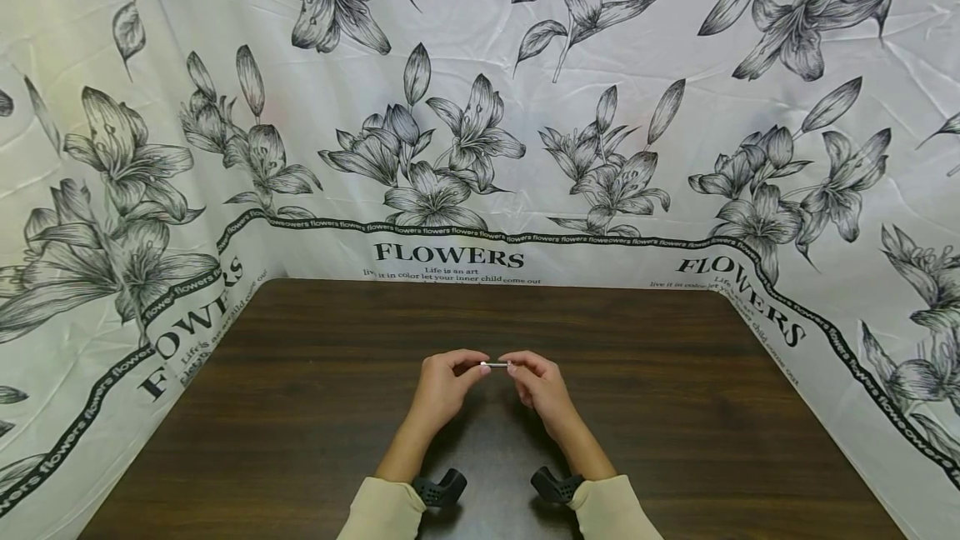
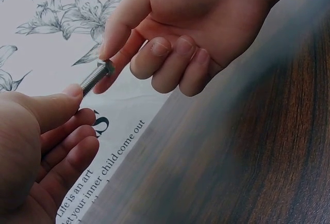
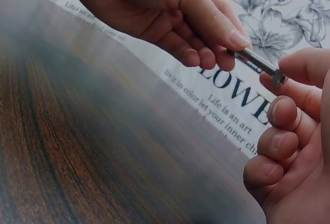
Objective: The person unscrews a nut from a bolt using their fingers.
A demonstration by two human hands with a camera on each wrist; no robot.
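Note:
Between my two hands, above the table, is a thin silver bolt [image 1: 495, 365] with a threaded shank [image 2: 94, 79]. A hexagonal piece [image 3: 278, 78] sits at its right end; whether it is the head or a nut I cannot tell. My left hand [image 1: 441, 387] pinches the left end of the bolt between thumb and fingers, which hide that end. With thumb and forefinger, my right hand [image 1: 546, 392] pinches the hexagonal end. Its other fingers [image 3: 278, 144] are curled in towards the palm, apart from the bolt.
A dark wood-grain table [image 1: 300, 407] lies under both hands. White cloth [image 1: 465, 148] printed with black flowers and lettering hangs behind the table and along its sides. Each wrist wears a black strapped device [image 1: 442, 488] near a cream sleeve [image 1: 386, 511].

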